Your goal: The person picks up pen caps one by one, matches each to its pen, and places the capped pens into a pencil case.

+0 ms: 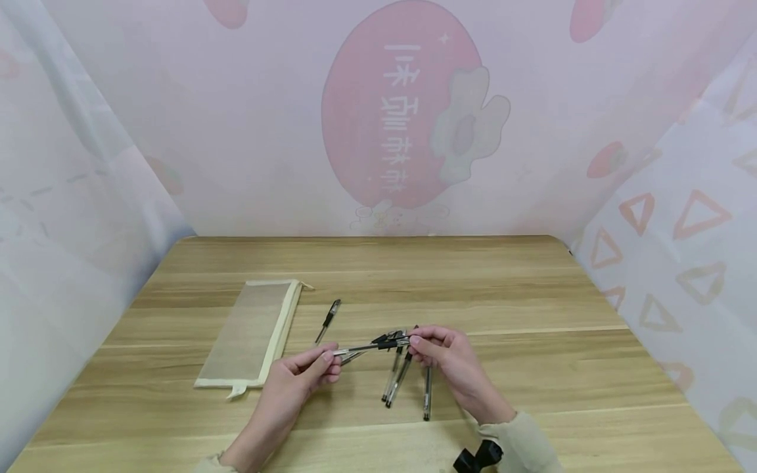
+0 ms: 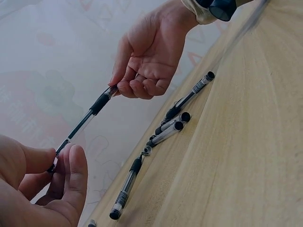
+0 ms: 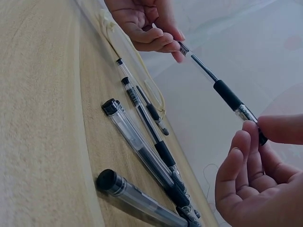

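Observation:
A clear gel pen with a black grip (image 1: 387, 344) is stretched between both hands above the table. My left hand (image 1: 301, 378) pinches one end between thumb and fingertips. At the other end, the thumb and fingers of my right hand (image 1: 446, 358) pinch the pen near its tip. The left wrist view shows the same pen (image 2: 90, 113) in the air between the hands. Below it, several similar pens (image 3: 142, 146) lie loosely together on the tabletop, some overlapping. One more pen (image 1: 328, 320) lies apart, beside a pale mesh zip pouch (image 1: 239, 335) lying flat.
The wooden table (image 1: 579, 381) reaches back to a pink-and-white printed curtain (image 1: 248, 131), with similar cloth at both sides. A black device (image 1: 478, 456) is at the right wrist, near the table's front.

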A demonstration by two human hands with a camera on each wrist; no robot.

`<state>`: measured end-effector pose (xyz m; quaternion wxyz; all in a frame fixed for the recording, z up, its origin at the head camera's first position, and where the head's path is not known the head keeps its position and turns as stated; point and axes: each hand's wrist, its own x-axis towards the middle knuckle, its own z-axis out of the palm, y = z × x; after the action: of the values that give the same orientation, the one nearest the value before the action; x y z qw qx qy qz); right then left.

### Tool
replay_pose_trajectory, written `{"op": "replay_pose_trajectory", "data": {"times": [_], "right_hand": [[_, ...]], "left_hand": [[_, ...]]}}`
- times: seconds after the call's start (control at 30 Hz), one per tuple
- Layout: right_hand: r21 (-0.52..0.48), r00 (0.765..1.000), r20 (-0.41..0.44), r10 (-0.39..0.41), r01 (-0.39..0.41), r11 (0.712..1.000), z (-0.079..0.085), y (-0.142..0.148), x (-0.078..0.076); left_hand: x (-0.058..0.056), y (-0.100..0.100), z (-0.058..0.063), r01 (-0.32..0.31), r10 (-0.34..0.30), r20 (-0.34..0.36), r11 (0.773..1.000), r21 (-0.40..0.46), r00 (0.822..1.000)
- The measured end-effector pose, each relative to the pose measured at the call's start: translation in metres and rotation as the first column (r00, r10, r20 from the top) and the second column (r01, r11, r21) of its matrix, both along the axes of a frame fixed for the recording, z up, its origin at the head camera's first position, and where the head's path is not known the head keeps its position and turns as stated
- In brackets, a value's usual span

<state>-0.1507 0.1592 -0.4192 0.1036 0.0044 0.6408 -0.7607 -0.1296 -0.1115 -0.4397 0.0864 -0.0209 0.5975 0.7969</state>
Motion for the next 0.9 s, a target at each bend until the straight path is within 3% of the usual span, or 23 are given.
{"op": "replay_pose_trajectory", "data": {"times": [0.57, 0.9], "right_hand": [[0.066, 1.0, -0.015, 0.02, -0.019, 0.998, -0.0028, 0.0002, -0.0012], [0.067, 0.999, -0.009, 0.031, -0.03, 0.997, -0.0026, -0.0001, 0.0001]], "left_hand": [[-0.001, 0.0, 0.0007, -0.021, 0.021, -0.01, 0.999, -0.042, 1.0], [-0.0012, -0.0005, 0.0002, -0.007, 0.001, -0.059, 0.995, -0.096, 0.998]]}}
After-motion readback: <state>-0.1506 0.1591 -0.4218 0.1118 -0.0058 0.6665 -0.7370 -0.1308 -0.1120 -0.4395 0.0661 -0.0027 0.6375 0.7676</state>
